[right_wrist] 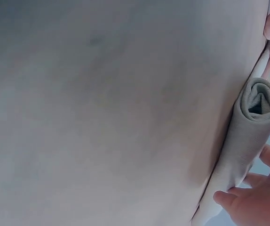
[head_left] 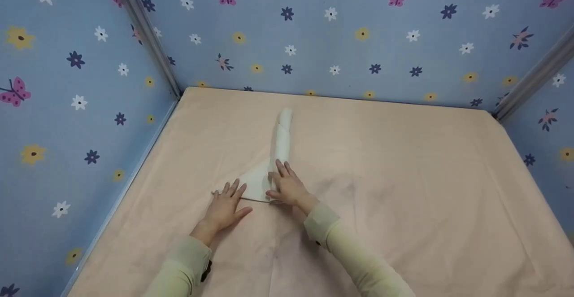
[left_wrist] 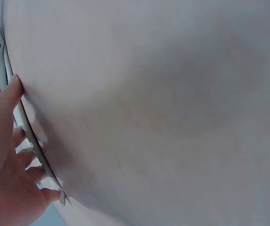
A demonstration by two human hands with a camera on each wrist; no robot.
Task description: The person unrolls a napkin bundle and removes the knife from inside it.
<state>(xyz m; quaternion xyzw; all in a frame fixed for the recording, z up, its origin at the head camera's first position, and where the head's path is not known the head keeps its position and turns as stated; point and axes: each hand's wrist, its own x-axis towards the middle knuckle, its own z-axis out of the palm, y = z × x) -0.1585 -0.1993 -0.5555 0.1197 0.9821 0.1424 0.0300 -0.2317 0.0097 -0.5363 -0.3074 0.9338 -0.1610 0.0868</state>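
A pale cloth, perhaps a napkin, lies on the covered table, mostly wound into a slim roll (head_left: 283,140) pointing away from me. Its unrolled flap (head_left: 256,183) spreads leftward as a flat triangle. My left hand (head_left: 223,209), fingers spread, presses on the flap's left corner; in the left wrist view its thumb and fingers lie along the hemmed edge. Resting on the near part of the roll is my right hand (head_left: 290,188), its fingers laid over the side. The right wrist view shows the roll's spiral end (right_wrist: 261,104) next to that hand.
A peach cloth with soft creases covers the table (head_left: 426,176). Blue walls (head_left: 314,28) printed with flowers and butterflies rise along its back and sides. Grey metal posts (head_left: 148,32) stand at the back corners.
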